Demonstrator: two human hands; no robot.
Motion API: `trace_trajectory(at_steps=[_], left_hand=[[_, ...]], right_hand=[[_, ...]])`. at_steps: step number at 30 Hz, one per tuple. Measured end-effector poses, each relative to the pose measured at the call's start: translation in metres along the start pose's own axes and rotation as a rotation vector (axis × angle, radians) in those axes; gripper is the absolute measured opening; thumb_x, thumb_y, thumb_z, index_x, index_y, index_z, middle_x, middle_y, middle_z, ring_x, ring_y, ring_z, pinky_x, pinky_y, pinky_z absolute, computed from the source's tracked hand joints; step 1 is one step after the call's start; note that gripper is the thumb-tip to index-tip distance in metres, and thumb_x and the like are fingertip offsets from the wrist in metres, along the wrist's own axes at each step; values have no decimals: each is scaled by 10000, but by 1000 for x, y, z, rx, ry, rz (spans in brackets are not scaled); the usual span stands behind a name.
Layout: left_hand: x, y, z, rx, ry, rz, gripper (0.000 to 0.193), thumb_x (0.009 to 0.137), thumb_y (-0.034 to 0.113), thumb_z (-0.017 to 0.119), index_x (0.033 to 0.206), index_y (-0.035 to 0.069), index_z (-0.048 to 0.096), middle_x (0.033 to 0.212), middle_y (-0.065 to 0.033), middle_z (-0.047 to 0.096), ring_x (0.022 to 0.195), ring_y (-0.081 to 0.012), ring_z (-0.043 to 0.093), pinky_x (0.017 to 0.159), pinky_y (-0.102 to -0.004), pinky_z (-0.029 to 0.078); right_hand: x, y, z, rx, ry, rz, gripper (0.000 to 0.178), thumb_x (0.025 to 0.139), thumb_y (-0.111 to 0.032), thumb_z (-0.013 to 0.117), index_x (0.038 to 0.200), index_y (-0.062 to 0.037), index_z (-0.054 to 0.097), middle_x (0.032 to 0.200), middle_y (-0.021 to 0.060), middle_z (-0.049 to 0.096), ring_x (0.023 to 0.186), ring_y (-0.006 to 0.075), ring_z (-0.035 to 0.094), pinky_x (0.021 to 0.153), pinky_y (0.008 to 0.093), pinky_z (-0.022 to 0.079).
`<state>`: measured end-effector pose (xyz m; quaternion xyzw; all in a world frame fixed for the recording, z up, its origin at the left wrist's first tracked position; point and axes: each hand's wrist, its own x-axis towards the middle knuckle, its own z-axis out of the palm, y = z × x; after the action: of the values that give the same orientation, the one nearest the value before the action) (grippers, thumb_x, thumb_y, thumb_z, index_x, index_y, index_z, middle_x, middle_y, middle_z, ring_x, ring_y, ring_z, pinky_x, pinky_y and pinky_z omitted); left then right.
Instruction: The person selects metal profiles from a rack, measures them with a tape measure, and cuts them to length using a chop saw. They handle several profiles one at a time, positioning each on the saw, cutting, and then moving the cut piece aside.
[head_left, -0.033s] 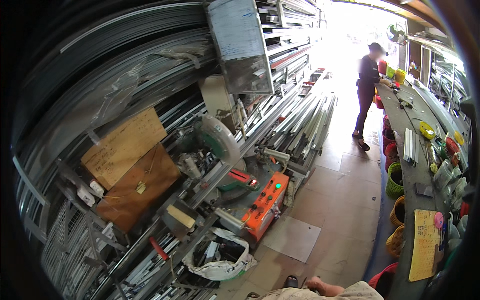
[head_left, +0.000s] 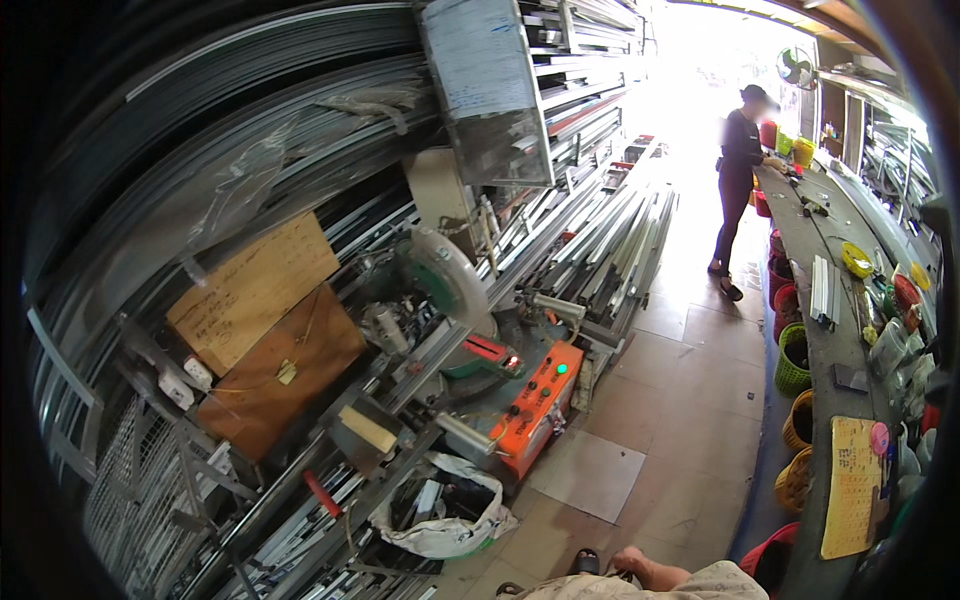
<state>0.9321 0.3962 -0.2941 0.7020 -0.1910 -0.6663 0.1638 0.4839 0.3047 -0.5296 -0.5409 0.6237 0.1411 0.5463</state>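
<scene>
At the lower edge my right hand [head_left: 632,562] shows beside my beige patterned clothing [head_left: 690,586]. Its fingers look curled in, with a small dark thing at them too unclear to name. A black sandal [head_left: 586,561] on my foot is just left of the hand. My left hand is out of view. Ahead on the left stands a cutting saw with a round green and grey blade guard [head_left: 450,275]. In front of it sits an orange control box [head_left: 540,410] with a lit green button.
A person [head_left: 741,180] in dark clothes stands at the far end of the long workbench [head_left: 835,400]. Baskets, one of them green [head_left: 792,360], line its side. A white sack [head_left: 440,530] of offcuts lies by the saw. Metal profiles [head_left: 610,250] fill the left side.
The whole view has shifted slightly to the right. My right hand shows a little higher at the lower edge. The person at the bench stays in place.
</scene>
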Motion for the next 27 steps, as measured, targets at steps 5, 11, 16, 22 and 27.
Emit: trace_trajectory(at_steps=[5, 11, 16, 22, 27], left_hand=[[-5, -72, -50, 2, 2, -82, 457, 989, 373, 661, 1303, 41, 643, 1135, -146, 668, 984, -252, 651, 822, -411, 553], [25, -143, -98, -41, -20, -236, 531, 971, 425, 677, 1347, 52, 628, 1227, -167, 644, 1074, -274, 629, 873, -441, 550], [44, -163, -102, 34, 87, -342, 450, 956, 379, 679, 1275, 61, 668, 1187, -136, 709, 981, -284, 700, 894, -457, 554], [48, -155, -117, 64, 80, -338, 473, 974, 386, 662, 1312, 55, 655, 1288, -138, 683, 1126, -284, 669, 913, -453, 557], [66, -146, -133, 76, 19, -314, 514, 994, 357, 666, 1368, 9, 609, 1333, -168, 656, 1228, -302, 632, 953, -466, 550]], right_hand=[[-15, -100, -9, -73, 192, -146, 250, 927, -324, 647, 958, -107, 766, 861, 77, 763, 787, 228, 738, 668, 360, 596], [-88, -177, 26, 87, 219, -74, 304, 895, -377, 689, 1006, -108, 778, 910, 108, 766, 811, 262, 736, 681, 385, 570], [-118, -149, 79, 207, 222, 369, 431, 847, -394, 740, 860, 36, 735, 799, 127, 738, 755, 243, 726, 638, 374, 565], [-120, -18, 140, -286, 48, 86, 104, 895, -199, 664, 926, -139, 744, 836, 93, 744, 774, 247, 727, 668, 351, 548], [-115, 1, 174, -601, -3, -117, 240, 898, -273, 600, 1056, -206, 768, 1034, 115, 764, 932, 351, 737, 754, 442, 575]])
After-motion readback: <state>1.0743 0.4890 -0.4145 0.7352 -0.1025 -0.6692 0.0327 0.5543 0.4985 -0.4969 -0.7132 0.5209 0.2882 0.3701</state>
